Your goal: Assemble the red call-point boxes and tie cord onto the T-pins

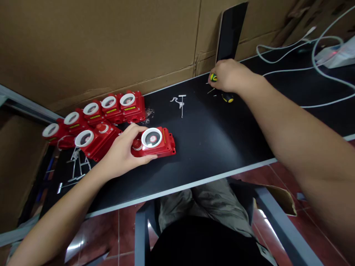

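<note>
My left hand [122, 151] is closed around the left end of a red box with a white ring on top [155, 141], which lies flat on the black table [216, 147]. My right hand [229, 75] reaches to the far side of the table and is wrapped around a yellow-and-black screwdriver [227, 97], its two ends showing on either side of the fist. A few small screws [211, 90] lie beside that hand.
Several more red boxes [105, 111] stand in rows at the left. Small metal pins [180, 101] lie mid-table; more metal parts [74, 166] at the left edge. A dark tablet [231, 29] leans on the cardboard wall. White cables [318, 55] run at the right.
</note>
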### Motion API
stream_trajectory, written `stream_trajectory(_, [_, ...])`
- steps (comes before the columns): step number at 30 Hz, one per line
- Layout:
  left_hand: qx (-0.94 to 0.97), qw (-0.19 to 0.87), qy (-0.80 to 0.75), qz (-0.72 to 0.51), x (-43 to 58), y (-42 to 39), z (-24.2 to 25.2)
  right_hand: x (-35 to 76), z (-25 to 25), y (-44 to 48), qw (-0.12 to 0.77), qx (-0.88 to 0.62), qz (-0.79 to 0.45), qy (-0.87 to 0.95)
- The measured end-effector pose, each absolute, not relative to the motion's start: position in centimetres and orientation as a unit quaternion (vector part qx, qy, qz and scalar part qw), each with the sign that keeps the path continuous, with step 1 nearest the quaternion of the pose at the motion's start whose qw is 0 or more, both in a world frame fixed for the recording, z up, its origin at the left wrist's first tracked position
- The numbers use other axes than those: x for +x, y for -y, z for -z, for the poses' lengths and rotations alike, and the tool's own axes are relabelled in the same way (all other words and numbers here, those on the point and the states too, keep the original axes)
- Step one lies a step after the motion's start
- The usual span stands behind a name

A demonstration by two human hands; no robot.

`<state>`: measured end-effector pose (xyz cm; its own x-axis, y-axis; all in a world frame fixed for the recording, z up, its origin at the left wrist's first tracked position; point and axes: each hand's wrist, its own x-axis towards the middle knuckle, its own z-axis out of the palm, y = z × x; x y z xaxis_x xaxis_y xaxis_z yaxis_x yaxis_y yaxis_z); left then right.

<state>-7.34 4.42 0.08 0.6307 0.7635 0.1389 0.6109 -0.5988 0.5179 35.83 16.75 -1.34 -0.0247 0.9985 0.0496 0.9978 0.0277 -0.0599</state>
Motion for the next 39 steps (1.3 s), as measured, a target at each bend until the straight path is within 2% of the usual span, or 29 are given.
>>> stream_trajectory(3, [0.873, 0.219, -0.397, -0.178, -7.2, -4.4, -0.1, 35.9, 1.1, -16.7, 0.059, -0.690, 0.002, 0.721])
stream_trajectory(10, [0.875, 0.226, -0.391, -0.172, -7.0, -4.3, -0.5, 32.1, -0.9, -15.1, 0.187, -0.610, -0.008, 0.770])
stream_trajectory(12, [0.871, 0.225, -0.399, -0.176, -7.0, -4.3, -0.4, 29.8, -1.2, -13.3, 0.208, -0.546, -0.044, 0.810])
stream_trajectory(14, [0.867, 0.216, -0.408, -0.188, -7.1, -4.3, -0.2, 27.6, -1.3, -11.0, 0.284, -0.367, -0.101, 0.880])
stream_trajectory(16, [0.869, 0.203, -0.406, -0.196, -7.1, -4.3, 0.1, 25.8, -1.4, -8.7, 0.284, -0.249, -0.149, 0.914])
stream_trajectory(20, [0.873, 0.197, -0.398, -0.200, -7.2, -4.4, 0.4, 23.9, -1.5, -6.2, 0.265, -0.181, -0.192, 0.928])
stream_trajectory(32, [0.865, 0.204, -0.407, -0.212, -7.2, -4.6, 0.7, 23.6, -0.3, -6.1, 0.257, -0.187, -0.203, 0.926])
stream_trajectory(39, [0.869, 0.164, -0.409, -0.224, -7.4, -4.1, 1.1, 24.4, -0.6, -6.2, 0.253, -0.168, -0.214, 0.929])
